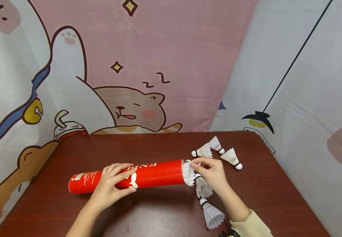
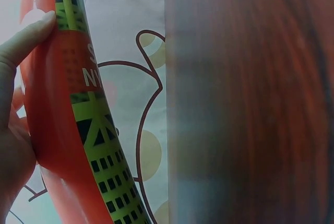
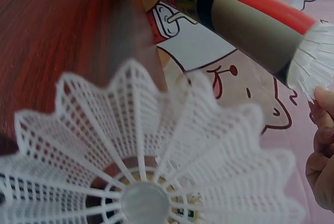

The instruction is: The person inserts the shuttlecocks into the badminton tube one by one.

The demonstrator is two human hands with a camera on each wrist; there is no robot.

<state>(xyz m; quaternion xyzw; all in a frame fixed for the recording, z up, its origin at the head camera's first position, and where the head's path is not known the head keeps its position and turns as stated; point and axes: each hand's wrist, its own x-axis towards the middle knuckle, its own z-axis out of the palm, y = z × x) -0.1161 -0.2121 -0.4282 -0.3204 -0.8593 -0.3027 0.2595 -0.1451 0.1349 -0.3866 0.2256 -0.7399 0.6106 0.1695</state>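
Note:
A long red shuttlecock tube lies nearly level above the table, its open end to the right. My left hand grips it around the middle, thumb on the near side and fingers over the top. In the left wrist view the tube shows a green and black printed band. White feathers of a shuttlecock stick out of the tube's mouth; its base is hidden inside. My right hand pinches the feather edge between thumb and fingertips, as the right wrist view also shows on the shuttlecock.
Behind my right hand, three shuttlecocks lie on the brown table, one of them a white shuttlecock. Nearer are a greyish shuttlecock and a mesh-skirted shuttlecock. A cartoon-printed cloth hangs behind the table.

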